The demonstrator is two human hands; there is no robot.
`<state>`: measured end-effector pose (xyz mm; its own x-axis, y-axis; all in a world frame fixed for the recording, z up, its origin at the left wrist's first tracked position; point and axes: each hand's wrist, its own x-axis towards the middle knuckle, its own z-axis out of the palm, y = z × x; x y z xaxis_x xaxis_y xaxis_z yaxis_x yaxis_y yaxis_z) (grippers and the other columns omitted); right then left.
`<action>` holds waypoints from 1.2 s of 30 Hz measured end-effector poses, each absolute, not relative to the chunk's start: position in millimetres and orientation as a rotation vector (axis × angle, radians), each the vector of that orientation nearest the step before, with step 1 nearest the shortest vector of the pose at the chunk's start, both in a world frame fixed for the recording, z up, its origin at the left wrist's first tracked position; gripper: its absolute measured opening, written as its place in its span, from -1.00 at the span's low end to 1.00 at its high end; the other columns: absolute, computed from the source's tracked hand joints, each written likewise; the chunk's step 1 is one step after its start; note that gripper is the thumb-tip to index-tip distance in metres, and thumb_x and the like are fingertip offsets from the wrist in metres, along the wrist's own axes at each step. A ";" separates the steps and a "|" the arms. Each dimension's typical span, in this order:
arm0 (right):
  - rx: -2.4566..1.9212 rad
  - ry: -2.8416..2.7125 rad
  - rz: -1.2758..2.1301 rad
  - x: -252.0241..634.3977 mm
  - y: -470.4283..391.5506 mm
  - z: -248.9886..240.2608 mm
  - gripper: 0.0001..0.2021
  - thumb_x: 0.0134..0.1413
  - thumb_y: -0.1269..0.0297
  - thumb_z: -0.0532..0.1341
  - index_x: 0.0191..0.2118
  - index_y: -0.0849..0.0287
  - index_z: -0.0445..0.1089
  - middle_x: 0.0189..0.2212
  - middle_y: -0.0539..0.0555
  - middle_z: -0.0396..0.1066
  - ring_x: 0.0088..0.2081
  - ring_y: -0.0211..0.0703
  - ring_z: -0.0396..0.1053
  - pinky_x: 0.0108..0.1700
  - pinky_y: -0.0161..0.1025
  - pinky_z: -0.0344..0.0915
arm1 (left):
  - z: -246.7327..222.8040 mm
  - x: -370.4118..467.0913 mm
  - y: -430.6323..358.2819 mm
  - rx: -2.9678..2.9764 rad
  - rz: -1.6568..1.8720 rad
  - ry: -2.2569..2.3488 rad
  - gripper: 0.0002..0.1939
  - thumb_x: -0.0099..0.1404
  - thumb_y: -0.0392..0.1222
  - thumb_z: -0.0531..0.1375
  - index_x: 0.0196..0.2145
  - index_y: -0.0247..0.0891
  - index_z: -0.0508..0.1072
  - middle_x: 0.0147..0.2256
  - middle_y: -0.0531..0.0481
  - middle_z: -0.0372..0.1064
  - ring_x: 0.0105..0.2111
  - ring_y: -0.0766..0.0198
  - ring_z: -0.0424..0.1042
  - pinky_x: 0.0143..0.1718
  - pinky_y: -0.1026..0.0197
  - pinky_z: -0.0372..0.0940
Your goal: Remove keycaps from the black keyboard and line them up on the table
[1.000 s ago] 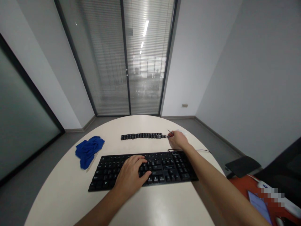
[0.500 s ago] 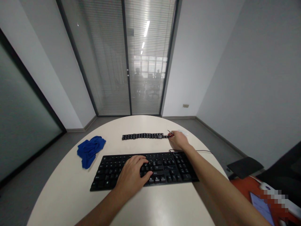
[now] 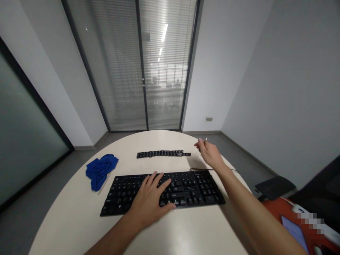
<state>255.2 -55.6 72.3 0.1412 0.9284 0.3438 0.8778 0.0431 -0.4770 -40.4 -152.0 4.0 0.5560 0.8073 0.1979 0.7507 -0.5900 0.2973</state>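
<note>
My left hand [image 3: 148, 198] lies over the middle of a black keyboard [image 3: 186, 191], its fingers spread apart on the keys and the thumb near the front edge. Beyond the keyboard, a double row of loose black keycaps [image 3: 159, 153] runs across the table, narrowing to a few small single keycaps at its right end. Above the table, to the right of that row, my right hand [image 3: 210, 153] is raised with bent, closed fingers. A small thin metal tool [image 3: 206, 139] shows at its fingers; most of it is hidden.
A crumpled blue cloth [image 3: 101, 170] lies left of the keyboard on the round pale table [image 3: 170, 230], with a thin light strip under its edge. The keyboard's cable [image 3: 230, 170] runs off to the right. An orange seat [image 3: 276, 209] holding a phone [image 3: 293, 230] stands beside the table.
My right hand has lifted off the right end of the keycap row and moved right, leaving small keycaps there. My left hand's fingers have spread wider on the keyboard.
</note>
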 end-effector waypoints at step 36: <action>-1.773 -1.700 0.334 233.1 -119.4 38.1 -0.55 0.35 0.06 -0.07 -0.49 0.11 0.34 -0.70 0.01 0.37 -0.55 -0.11 0.40 -0.34 -0.24 0.19 | 5.4 -48.4 -152.0 2.639 0.393 1.358 -0.36 0.25 0.12 0.19 0.23 -0.11 0.24 0.36 -0.11 -0.02 0.35 -0.12 -0.06 0.33 -0.21 -0.08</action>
